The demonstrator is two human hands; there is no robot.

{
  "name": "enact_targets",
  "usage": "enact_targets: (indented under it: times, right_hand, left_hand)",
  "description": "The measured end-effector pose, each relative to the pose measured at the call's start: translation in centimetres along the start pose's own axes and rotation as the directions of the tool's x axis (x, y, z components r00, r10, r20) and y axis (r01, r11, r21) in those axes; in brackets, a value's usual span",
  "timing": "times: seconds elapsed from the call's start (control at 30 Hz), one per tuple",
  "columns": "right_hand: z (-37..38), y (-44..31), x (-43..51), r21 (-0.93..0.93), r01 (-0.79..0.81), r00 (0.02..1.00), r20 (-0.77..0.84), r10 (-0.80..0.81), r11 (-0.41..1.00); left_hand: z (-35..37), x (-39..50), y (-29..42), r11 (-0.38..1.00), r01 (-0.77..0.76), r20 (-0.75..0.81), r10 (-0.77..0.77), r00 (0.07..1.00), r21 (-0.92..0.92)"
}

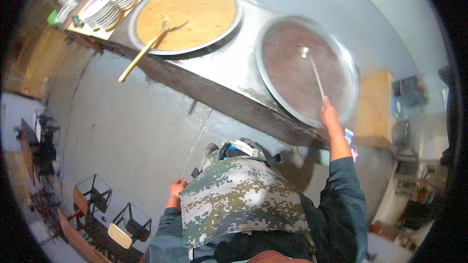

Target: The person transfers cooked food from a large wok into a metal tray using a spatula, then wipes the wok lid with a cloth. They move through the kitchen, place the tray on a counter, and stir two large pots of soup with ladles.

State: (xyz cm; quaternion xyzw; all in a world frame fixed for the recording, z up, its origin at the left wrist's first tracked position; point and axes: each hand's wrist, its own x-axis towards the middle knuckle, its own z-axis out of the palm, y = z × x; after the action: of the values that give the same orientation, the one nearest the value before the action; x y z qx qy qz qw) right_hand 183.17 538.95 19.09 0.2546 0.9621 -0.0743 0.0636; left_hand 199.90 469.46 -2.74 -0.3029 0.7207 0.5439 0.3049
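Note:
My right hand (328, 112) grips the handle of a metal ladle (316, 71) over a large metal pot (268, 80) on the right. The pot holds a reddish-brown liquid (292, 69), and the ladle's bowl shows at its surface. My left hand (177, 187) hangs at my side beside the camouflage apron (241, 197), its fingers loosely curled; whether anything is in it cannot be told. Further left, a second large pot (239, 11) is filled with a yellow-orange soup or stew (190, 11). Across that pot's rim leans a wooden-handled utensil (140, 58), its far end in the food.
Both pots sit in a metal-topped stove counter (219, 64). Stacked white plates (102, 12) stand at its far left. A wooden cabinet or box (373, 107) is on the right. Stools (129, 223) and a table edge (75, 237) lie lower left on the grey floor (120, 124).

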Motion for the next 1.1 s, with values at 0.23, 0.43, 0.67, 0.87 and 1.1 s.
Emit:
enact_targets:
  times: [0.23,0.43,0.67,0.87,1.1]
  right_hand:
    - [0.8,2.4,1.4,0.167,0.045,0.997,-0.063,-0.035,0.985]
    - [0.7,4.9,-2.8,0.014,0.140,0.987,-0.084,-0.138,0.990]
    - [-0.5,5.1,-10.7,0.111,0.097,0.995,-0.036,-0.094,0.989]
    - [-1.7,3.6,-15.2,0.117,-0.034,0.999,-0.004,0.035,0.993]
    - [-2.2,3.4,-16.6,0.056,-0.124,0.992,0.021,0.123,0.991]
  left_hand:
    - [1.0,-2.1,2.0,0.993,0.104,-0.050,-0.106,0.993,-0.056]
    - [1.5,-1.9,4.4,0.998,0.049,-0.044,-0.051,0.998,-0.039]
    - [0.1,-0.4,5.4,0.996,0.076,0.030,-0.075,0.997,-0.035]
    - [-1.9,2.4,1.0,0.996,-0.050,0.078,0.056,0.995,-0.071]
    - [-5.5,4.5,-1.5,0.985,0.002,0.141,0.023,0.990,-0.174]
